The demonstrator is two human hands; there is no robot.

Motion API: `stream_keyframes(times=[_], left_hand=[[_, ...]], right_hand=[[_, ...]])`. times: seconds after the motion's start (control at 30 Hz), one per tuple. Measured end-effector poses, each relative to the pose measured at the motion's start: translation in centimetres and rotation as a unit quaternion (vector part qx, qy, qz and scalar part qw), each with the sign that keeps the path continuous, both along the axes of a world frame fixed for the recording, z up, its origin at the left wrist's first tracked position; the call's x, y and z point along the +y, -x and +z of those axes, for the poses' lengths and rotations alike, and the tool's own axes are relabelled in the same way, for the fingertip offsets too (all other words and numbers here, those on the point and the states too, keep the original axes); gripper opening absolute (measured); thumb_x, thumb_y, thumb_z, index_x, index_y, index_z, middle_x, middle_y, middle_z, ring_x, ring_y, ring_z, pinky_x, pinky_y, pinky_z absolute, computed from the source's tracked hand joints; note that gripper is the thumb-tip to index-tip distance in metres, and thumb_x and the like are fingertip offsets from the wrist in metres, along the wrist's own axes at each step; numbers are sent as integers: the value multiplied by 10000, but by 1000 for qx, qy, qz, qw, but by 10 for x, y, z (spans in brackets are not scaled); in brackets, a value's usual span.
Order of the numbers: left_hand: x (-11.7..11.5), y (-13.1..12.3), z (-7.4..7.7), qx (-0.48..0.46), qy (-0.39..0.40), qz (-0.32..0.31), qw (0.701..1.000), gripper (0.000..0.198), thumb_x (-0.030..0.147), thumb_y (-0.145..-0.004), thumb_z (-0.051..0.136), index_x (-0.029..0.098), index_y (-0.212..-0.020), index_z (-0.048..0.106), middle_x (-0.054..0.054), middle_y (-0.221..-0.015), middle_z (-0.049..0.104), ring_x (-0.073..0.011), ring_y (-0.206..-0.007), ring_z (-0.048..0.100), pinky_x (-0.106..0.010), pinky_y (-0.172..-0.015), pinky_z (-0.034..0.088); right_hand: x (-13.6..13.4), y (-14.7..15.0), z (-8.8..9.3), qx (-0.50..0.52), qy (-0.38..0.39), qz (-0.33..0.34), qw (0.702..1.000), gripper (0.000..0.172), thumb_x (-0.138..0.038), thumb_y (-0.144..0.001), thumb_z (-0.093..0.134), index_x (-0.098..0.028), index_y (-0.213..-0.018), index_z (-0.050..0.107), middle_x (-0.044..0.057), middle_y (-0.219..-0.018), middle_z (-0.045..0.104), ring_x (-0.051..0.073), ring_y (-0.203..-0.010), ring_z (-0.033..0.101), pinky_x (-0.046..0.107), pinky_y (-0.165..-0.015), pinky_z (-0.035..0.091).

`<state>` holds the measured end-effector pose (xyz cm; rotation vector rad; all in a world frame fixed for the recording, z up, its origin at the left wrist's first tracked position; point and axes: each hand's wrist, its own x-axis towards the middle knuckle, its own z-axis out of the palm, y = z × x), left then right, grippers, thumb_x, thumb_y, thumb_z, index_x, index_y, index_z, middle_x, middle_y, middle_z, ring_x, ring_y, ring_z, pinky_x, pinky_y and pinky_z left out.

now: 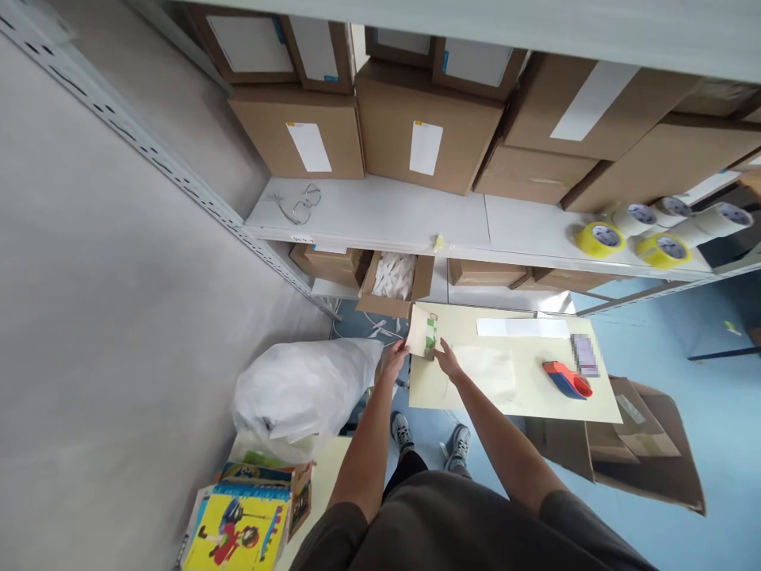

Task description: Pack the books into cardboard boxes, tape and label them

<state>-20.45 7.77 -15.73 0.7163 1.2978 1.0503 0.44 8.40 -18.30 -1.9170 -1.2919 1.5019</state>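
Hands: left hand (393, 358) and right hand (447, 362) each pinch a bottom corner of the small card (421, 329).
Card: held up over the worktop (594, 404) corner.
Progress: card looks picked up; tape tool (567, 379) lies untouched, well apart.

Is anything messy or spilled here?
Yes. Past the card in the left hand and right hand, white strips lie spilled on the floor below an open carton sticking out of the lower shelf.

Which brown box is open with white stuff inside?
The small box just below the shelf, right behind the card. Its flaps stand open over white pieces; the boxes stacked above are shut.
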Motion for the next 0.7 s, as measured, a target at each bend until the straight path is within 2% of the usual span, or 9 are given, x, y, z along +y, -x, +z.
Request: stream_keyframes(times=[0.07,0.13,0.2,0.33,0.43,0.5,0.6,0.7], left_hand=[[-12,-4,11,-44,25,6,999,241,314,-813,779,188,-1013,735,-93,-937,783,-237,-885,696,-344,-830,538],[-26,-12,21,-66,33,-3,997,386,389,-776,814,185,-1097,749,-97,-991,791,-236,-929,713,-348,-872,550],[-41,-26,27,-60,30,-20,998,509,464,-744,835,177,-1156,754,-106,-1043,794,-237,-970,724,-350,-896,559],[-71,-74,23,-13,48,-54,997,518,498,-726,832,159,-1113,772,-112,-1015,798,-217,-915,728,-332,-843,570],[-91,-116,7,51,77,-97,991,454,461,-772,769,148,-1100,767,-88,-923,789,-207,-817,723,-333,-790,570],[-101,-136,-6,131,100,-125,978,420,426,-816,716,149,-1129,762,-94,-935,791,-232,-841,739,-361,-811,578],[-108,-149,-21,243,122,-122,955,438,359,-837,699,162,-1225,745,-153,-1126,786,-306,-1088,740,-429,-976,556],[-110,-149,-29,365,129,-122,914,555,308,-844,703,153,-1377,678,-211,-1363,702,-353,-1353,625,-453,-1146,457]], right_hand=[[-7,-3,13,87,31,-76,993,734,-606,-857,673,-260,-1498,582,153,-1444,691,341,-1315,676,540,-1025,597],[-15,-11,29,165,37,-113,979,628,-594,-789,739,-231,-1299,690,155,-1304,760,334,-1186,740,514,-955,633],[-27,-27,46,217,22,-136,966,522,-543,-713,811,-226,-1119,722,144,-1193,799,324,-1074,775,495,-916,645],[-60,-77,66,231,-22,-198,952,447,-433,-641,869,-238,-1001,690,115,-1082,830,319,-968,799,511,-896,635],[-87,-114,64,212,-37,-206,955,417,-420,-647,864,-230,-968,678,123,-1035,833,329,-957,805,526,-903,628],[-100,-131,57,157,-31,-173,972,394,-460,-697,822,-220,-977,684,128,-1033,828,328,-975,804,511,-897,630],[-106,-146,42,47,-7,-114,992,406,-491,-758,770,-204,-1039,708,130,-1058,815,329,-1028,787,482,-894,623],[-100,-151,31,-55,11,-79,995,478,-421,-753,810,-206,-1171,723,154,-1176,781,325,-1133,746,424,-943,595]])
